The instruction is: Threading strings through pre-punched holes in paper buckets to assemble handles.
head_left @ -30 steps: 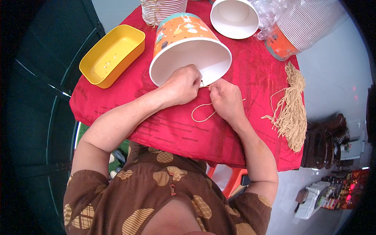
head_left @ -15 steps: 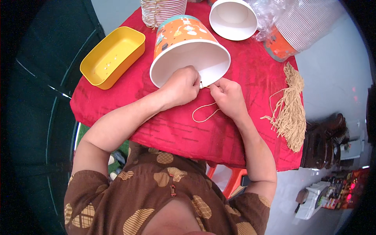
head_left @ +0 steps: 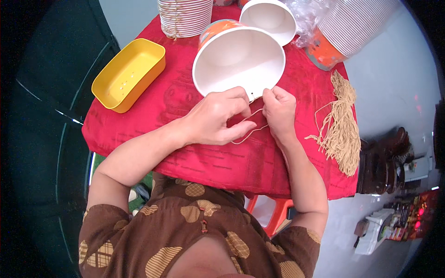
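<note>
Right hand (head_left: 279,109) clamps cord (head_left: 251,133) and left hand (head_left: 215,116) gapes over a red tablecloth (head_left: 218,162) (pale floor (head_left: 389,92) beyond).

The paper bucket (head_left: 237,52) is smooth, matt white inside; the yellow tub (head_left: 145,87), smooth plastic. Red cloth (head_left: 213,167) covers the worktop (head_left: 315,173). Clear wrap (head_left: 303,18), upper right: glossy, crinkled plastic; the twine bundle (head_left: 344,134) looks rough.

Gap between tray (head_left: 141,84) and bucket (head_left: 234,58), stack (head_left: 186,18) behind

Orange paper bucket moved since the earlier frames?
Yes: rightward. The gap between the orange paper bucket and the yellow tray has widened.
</note>
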A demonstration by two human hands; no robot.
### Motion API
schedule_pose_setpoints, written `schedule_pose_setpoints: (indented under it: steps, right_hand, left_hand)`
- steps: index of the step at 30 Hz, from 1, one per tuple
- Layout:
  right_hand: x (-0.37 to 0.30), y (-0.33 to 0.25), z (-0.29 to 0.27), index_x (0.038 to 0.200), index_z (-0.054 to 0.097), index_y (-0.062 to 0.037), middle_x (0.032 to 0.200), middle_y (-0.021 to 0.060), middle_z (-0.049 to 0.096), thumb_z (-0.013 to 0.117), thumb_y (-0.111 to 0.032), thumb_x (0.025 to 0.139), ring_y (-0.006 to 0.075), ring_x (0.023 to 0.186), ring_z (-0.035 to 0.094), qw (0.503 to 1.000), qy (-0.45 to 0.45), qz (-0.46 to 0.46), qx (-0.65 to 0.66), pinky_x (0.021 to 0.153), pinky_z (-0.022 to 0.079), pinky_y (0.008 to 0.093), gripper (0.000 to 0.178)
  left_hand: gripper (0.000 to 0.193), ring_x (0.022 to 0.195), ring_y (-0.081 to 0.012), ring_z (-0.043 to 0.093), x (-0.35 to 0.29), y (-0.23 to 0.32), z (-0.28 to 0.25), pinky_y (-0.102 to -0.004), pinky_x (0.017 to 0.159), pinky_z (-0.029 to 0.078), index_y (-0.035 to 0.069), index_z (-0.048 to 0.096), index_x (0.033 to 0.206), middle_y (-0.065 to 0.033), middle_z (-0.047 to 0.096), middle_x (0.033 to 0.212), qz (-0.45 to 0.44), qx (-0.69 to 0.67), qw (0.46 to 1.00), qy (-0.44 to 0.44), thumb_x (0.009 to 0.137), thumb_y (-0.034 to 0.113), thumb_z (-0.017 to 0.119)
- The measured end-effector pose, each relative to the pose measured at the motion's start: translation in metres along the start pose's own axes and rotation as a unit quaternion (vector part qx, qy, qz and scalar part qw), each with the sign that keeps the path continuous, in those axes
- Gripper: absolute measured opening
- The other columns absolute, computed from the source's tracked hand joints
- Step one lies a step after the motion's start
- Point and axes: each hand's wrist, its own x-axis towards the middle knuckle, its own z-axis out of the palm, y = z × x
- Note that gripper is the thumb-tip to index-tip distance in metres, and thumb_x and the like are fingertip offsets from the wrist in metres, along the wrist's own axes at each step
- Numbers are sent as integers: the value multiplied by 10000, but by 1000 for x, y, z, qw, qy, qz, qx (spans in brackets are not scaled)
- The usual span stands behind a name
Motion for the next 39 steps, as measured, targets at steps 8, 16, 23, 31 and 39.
schedule_pose_setpoints:
  steps: [8,16,23,31,39]
  right_hand:
    - [6,-6,-10,684,496,-77,576,-50,421,558,-85,954,34,465,354,991,76,-63,86,418,284,214,277]
    - [-2,-9,-3,738,510,-56,573,-41,412,539,-86,975,41,463,340,990,15,-69,126,417,267,218,240]
    - [-4,-11,-1,898,609,20,634,7,547,521,-85,967,63,511,482,994,-54,-89,27,450,353,228,153]
    - [-9,-18,3,1034,622,48,709,49,613,547,-98,946,79,528,548,997,-7,-15,81,442,380,213,186]
    - [-13,-18,10,930,629,8,682,30,589,575,-186,979,72,450,483,992,-43,51,110,369,317,200,207]
  left_hand:
    - [536,433,-200,511,-1,-15,-5,-366,444,386,-32,533,521,-142,485,482,-247,0,966,-73,822,380,699]
    - [454,502,-98,523,11,-15,-20,-258,432,377,-17,601,956,-43,576,612,-362,-235,900,56,879,428,654]
    - [219,482,-99,472,5,-24,-7,-248,429,369,6,538,975,-49,563,617,-328,-277,885,178,997,161,384]
    - [271,538,-115,508,3,-23,-2,-268,484,404,5,512,1023,-51,566,643,-294,-211,913,190,1029,247,389]
    - [152,604,-147,571,2,-15,1,-296,543,457,5,499,1088,-62,582,706,-276,-150,935,164,981,91,435]
